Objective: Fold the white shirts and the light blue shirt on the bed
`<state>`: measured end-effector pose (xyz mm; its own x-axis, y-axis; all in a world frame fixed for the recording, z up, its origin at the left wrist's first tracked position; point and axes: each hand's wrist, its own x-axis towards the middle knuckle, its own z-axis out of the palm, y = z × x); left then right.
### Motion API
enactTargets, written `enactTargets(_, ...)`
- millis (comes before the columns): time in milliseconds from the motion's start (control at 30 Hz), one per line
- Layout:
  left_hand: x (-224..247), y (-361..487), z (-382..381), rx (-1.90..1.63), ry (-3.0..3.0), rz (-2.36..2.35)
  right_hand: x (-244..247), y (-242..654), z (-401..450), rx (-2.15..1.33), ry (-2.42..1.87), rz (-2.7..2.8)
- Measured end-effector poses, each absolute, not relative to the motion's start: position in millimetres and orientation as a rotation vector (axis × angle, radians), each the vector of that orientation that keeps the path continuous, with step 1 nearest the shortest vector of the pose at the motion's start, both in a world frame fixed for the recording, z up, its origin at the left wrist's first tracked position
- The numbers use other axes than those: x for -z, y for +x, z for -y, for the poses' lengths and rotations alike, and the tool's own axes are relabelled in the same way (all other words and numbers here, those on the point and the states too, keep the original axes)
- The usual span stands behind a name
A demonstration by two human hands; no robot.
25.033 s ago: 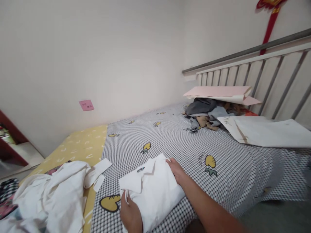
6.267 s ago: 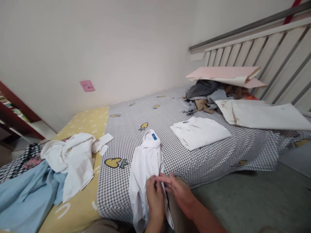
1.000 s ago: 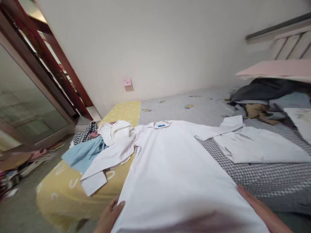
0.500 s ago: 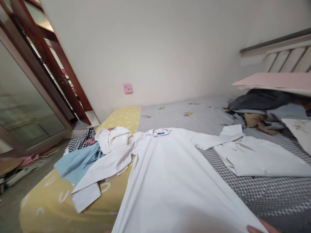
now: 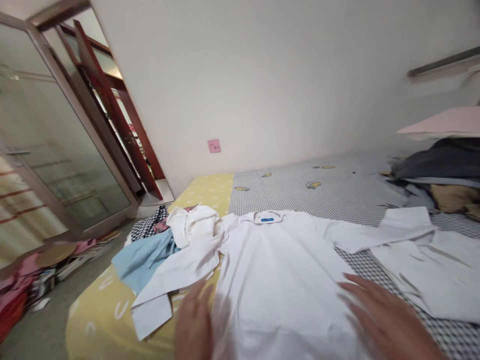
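A white long-sleeved shirt [image 5: 277, 270] lies spread on the bed, its collar with a blue label toward the wall and both sleeves out to the sides. My left hand [image 5: 194, 320], blurred, is at the shirt's left edge below the left sleeve, fingers extended. On the other side, my right hand [image 5: 386, 315] has its fingers spread at the shirt's right edge. Neither hand visibly grips the cloth. The shirt's lower end runs out of view at the bottom.
A pile of clothes with a light blue garment [image 5: 146, 260] and a cream one [image 5: 193, 225] lies on the left. A folded white garment [image 5: 442, 275] is at the right, below a stack of dark clothes [image 5: 442, 160]. A glass door [image 5: 67, 135] stands far left.
Both hands have come up into view from the bottom edge, onto the shirt's sides. The view has turned to the left, and the shirt's lower part now shows wrinkles.
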<state>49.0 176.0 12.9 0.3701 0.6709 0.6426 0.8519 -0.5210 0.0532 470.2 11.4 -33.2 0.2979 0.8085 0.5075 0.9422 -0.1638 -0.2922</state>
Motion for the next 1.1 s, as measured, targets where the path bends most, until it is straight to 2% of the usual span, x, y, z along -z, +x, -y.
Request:
enactTargets(100, -21, 138, -188, 0.825, -2.569, 0.982, 15, 423, -89, 0.150, -2.006, 1.755)
enactTargets(200, -4, 180, -216, 0.494, -2.890, 0.880, 29, 409, -131, -0.050, -2.120, 1.847)
enactTargets(333, 21, 171, -280, 0.369, -2.676, 1.422, 61, 431, -146, -0.045, -2.209, 1.788)
enactTargets(433, 27, 165, -320, 0.326, -2.455, 1.643, 63, 443, -155, -0.030, -2.257, 1.748)
enactTargets(667, 36, 179, -352, 0.398, -2.287, 1.610, 37, 489, -202, 0.040, -2.446, 1.619)
enactTargets(867, 40, 177, -354, 0.418, -2.228, 1.564, 41, 545, -231, 0.116, -2.602, 1.412)
enactTargets(1100, 46, 176, -354, 0.471, -2.233, 1.545, 40, 585, -248, 0.010, -2.704, 1.260)
